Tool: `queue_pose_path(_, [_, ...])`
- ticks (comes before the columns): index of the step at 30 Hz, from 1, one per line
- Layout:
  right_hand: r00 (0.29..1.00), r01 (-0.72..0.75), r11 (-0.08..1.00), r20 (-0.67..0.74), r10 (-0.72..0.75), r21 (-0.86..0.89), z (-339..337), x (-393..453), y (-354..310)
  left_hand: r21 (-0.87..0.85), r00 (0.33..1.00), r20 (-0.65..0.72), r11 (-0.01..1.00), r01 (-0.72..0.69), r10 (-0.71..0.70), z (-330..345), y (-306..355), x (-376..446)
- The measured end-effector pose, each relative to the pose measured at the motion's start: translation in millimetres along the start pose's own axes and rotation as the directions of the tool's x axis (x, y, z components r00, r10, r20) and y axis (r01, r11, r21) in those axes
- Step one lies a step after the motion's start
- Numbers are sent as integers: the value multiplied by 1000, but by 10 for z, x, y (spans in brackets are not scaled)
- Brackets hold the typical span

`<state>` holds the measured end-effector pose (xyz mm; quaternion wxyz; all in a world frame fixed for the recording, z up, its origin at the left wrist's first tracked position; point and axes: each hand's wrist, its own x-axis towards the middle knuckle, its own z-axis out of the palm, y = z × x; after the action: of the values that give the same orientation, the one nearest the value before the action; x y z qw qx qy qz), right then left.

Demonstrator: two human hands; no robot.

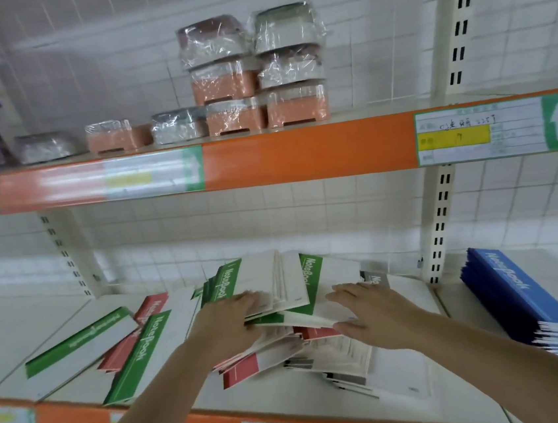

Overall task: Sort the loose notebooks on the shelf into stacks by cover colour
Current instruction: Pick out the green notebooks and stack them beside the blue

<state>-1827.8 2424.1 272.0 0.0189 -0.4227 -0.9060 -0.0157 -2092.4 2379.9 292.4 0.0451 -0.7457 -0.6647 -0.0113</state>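
- Notebooks: two green-spined [78, 349] plus one red [151, 305] lie loose on the lower shelf [6, 346], left of frame.
- Centre: mixed heap [292, 320]; left hand [237, 322] grips green-spined ones, right hand [367, 312] rests flat, fingers spread.
- Right: one blue stack [517, 293].
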Motion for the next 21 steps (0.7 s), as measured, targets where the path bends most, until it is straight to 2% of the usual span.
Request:
queue_pose_path(6, [996, 55, 998, -71, -53, 24, -30, 200, -245, 116, 995, -98, 993, -2, 13, 75, -81, -176])
queue_pose_path(11, [981, 143, 990, -137, -139, 19, -148, 432, -533, 250, 945, -315, 968, -7, 89, 53, -310, -398])
queue_pose_path(13, [978, 176, 984, -120, -172, 19, -195, 574, -652, 247, 931, -356, 969, 14, 77, 1, -403, -490])
queue_pose_path(18, [984, 176, 984, 26, -177, 26, -162, 892, -869, 203, 879, -469, 979, 8, 90, -139, -484, -745])
queue_pose_path(21, [986, 163, 987, -27, -163, 1, -30, 940, -924, 207, 853, -514, 978, 18, 93, -176, -524, -846])
